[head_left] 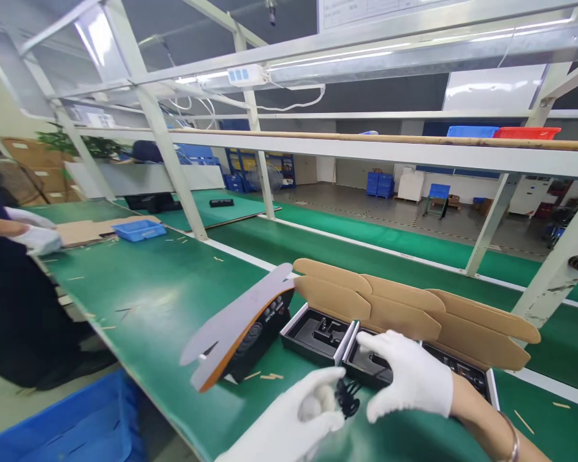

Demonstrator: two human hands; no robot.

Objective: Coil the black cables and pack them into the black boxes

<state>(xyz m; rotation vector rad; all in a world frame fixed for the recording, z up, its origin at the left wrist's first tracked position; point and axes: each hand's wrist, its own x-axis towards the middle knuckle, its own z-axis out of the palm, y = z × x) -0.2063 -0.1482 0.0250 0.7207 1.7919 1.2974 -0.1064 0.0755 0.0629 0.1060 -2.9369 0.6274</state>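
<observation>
Cable bundle (347, 399), black, lies between the hands, touching left hand (289, 417), white-gloved, fingers curled; grip cannot be told. Right hand (407, 375), gloved, fingers spread wide, sits over black foam tray (363, 366) in open kraft mailer box (404, 314). Tilted grey-flapped box (255, 340) at 10 o'clock. Co-worker's gloved hands (38, 240) at 9 o'clock.

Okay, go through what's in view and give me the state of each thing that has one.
Left gloved hand: fingers curled, against the black cable bundle.
Right gloved hand: fingers spread, over the middle black box.
Middle black box: open, dark insert showing.
Left black box: open, cardboard flaps raised.
Tipped black box: tilted on its side, grey-faced flap sticking out.
Blue plastic tray: lying flat on the green bench.
</observation>
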